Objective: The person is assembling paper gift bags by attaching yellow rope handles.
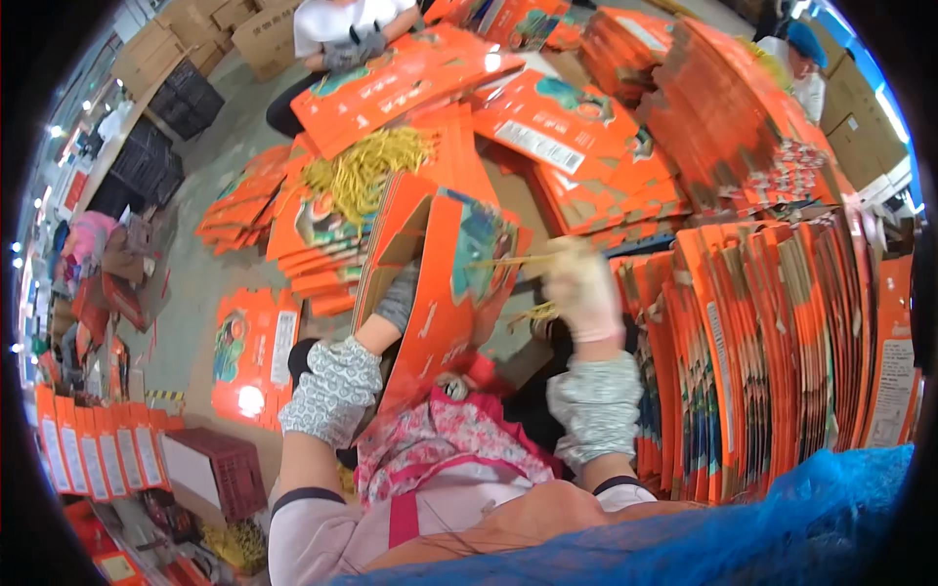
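An orange cardboard box (425, 327) with a green picture panel stands tilted in front of me, its top gaping. My left hand (398, 298), in a grey glove, reaches inside it; the box walls hide the fingers. A yellow cord (506, 261) stretches from the picture panel to my right hand (578, 278), which is closed on it. That hand wears a pale glove and is smeared by motion, to the right of the box. Beyond the box, a bundle of yellow cords (366, 171) lies on a pile of flat orange cartons (318, 234).
Folded orange cartons (752, 342) stand packed in a row at my right. Tall carton stacks (723, 107) rise at the far right. Across the pile sits another person (357, 34) in grey gloves. A single carton (256, 352) lies at left, near a maroon crate (230, 474).
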The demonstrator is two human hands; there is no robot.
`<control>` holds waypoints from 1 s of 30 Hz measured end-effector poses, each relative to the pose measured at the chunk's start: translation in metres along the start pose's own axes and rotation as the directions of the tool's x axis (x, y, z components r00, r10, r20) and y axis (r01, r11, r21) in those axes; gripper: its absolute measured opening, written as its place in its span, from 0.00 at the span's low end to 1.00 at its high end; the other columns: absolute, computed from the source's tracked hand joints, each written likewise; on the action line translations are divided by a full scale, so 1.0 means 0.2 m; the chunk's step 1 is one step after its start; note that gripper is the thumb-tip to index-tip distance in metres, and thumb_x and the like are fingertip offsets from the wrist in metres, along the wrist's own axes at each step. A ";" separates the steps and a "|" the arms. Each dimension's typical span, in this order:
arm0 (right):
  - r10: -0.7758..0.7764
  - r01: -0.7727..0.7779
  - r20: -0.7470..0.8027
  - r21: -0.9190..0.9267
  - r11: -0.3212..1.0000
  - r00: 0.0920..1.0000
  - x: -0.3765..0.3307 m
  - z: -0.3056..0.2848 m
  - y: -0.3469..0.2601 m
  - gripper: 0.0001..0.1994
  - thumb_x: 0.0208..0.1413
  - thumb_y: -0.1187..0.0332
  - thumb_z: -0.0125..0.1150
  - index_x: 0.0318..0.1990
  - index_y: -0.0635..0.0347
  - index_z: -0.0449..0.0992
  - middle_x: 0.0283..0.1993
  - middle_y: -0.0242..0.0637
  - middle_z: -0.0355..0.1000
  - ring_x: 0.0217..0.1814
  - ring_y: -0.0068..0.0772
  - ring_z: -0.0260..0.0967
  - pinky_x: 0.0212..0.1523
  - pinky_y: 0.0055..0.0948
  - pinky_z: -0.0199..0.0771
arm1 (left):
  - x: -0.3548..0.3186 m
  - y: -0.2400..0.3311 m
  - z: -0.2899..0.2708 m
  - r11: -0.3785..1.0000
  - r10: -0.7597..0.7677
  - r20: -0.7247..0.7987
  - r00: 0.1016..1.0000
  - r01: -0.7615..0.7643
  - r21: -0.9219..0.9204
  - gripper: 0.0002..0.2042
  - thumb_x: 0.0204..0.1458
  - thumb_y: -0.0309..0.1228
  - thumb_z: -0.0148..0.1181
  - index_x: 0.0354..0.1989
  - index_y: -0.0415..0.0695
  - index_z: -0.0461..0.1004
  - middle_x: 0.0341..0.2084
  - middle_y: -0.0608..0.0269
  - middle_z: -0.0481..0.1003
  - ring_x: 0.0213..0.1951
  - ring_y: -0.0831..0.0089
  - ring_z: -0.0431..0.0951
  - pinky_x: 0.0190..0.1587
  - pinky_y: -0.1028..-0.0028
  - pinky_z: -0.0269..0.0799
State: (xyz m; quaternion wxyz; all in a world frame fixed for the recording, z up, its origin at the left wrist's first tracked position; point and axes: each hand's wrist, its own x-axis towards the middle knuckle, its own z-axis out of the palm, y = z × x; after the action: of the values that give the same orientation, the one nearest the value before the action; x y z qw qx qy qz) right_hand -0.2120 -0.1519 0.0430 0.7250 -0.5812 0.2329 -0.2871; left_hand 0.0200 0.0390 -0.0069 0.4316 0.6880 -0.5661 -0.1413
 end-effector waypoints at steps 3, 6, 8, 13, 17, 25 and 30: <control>-0.007 0.075 -0.075 0.990 0.122 0.997 -0.28 -0.20 -0.42 0.08 0.60 0.71 0.45 0.43 0.59 0.69 0.22 0.24 0.61 0.15 0.14 0.49 0.13 0.16 0.47 | -0.13 -0.12 -0.04 0.969 0.002 0.144 0.990 -0.038 0.246 0.13 0.50 0.33 0.55 0.41 0.40 0.73 0.36 0.49 0.75 0.41 0.54 0.74 0.41 0.64 0.71; -0.483 0.406 -0.194 0.829 0.385 0.854 -0.48 -0.40 -0.61 0.12 0.64 0.66 0.39 0.47 0.62 0.67 0.38 0.39 0.73 0.17 0.26 0.57 0.16 0.22 0.56 | -0.20 -0.05 -0.08 0.979 -0.203 0.211 0.956 0.195 0.057 0.15 0.50 0.33 0.53 0.44 0.39 0.72 0.40 0.43 0.73 0.43 0.49 0.73 0.44 0.62 0.69; -0.527 0.566 -0.325 0.724 0.396 0.785 -0.54 -0.27 -0.68 0.13 0.64 0.66 0.38 0.46 0.63 0.67 0.46 0.46 0.72 0.23 0.30 0.65 0.19 0.25 0.64 | -0.25 0.02 -0.09 0.962 -0.274 0.290 0.917 0.260 0.086 0.15 0.49 0.33 0.54 0.44 0.38 0.72 0.40 0.43 0.73 0.43 0.49 0.73 0.45 0.62 0.69; -0.377 0.320 -0.371 -0.206 0.925 0.849 -0.41 0.09 -0.43 0.08 0.55 0.70 0.49 0.34 0.66 0.74 0.32 0.44 0.75 0.19 0.20 0.65 0.21 0.17 0.64 | -0.52 -0.12 -0.04 0.900 -0.289 0.245 0.925 0.350 -0.259 0.15 0.51 0.33 0.57 0.45 0.41 0.72 0.39 0.51 0.76 0.41 0.57 0.76 0.42 0.67 0.71; 0.178 -0.130 0.159 -0.275 0.953 0.971 -0.31 0.41 0.18 0.09 0.57 0.71 0.47 0.38 0.61 0.74 0.27 0.32 0.75 0.21 0.16 0.65 0.22 0.19 0.64 | -0.50 -0.03 -0.04 0.891 -0.309 0.276 0.910 0.379 -0.251 0.14 0.51 0.32 0.57 0.45 0.40 0.73 0.39 0.52 0.76 0.41 0.61 0.77 0.42 0.69 0.72; 0.256 -0.086 0.287 -0.496 0.864 0.923 -0.38 0.61 0.63 0.09 0.52 0.73 0.50 0.38 0.65 0.74 0.34 0.45 0.76 0.41 0.42 0.74 0.41 0.36 0.72 | -0.45 0.09 -0.10 0.898 -0.330 0.383 0.863 0.412 -0.154 0.12 0.52 0.27 0.57 0.44 0.39 0.72 0.38 0.60 0.76 0.39 0.72 0.75 0.42 0.72 0.72; 0.282 -0.063 0.287 -0.589 0.806 0.916 -0.34 0.64 0.57 0.09 0.52 0.73 0.51 0.37 0.67 0.74 0.30 0.46 0.75 0.36 0.41 0.75 0.37 0.35 0.73 | -0.45 0.09 -0.08 0.956 -0.230 0.390 0.892 0.281 -0.080 0.12 0.50 0.27 0.58 0.43 0.39 0.72 0.38 0.57 0.76 0.40 0.67 0.76 0.42 0.70 0.71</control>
State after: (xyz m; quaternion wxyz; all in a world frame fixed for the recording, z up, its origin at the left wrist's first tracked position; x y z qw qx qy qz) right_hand -0.1590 0.0045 -0.0412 0.5722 -0.7888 0.2232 -0.0247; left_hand -0.0101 0.1271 -0.0095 0.3377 0.6862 -0.5318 -0.3638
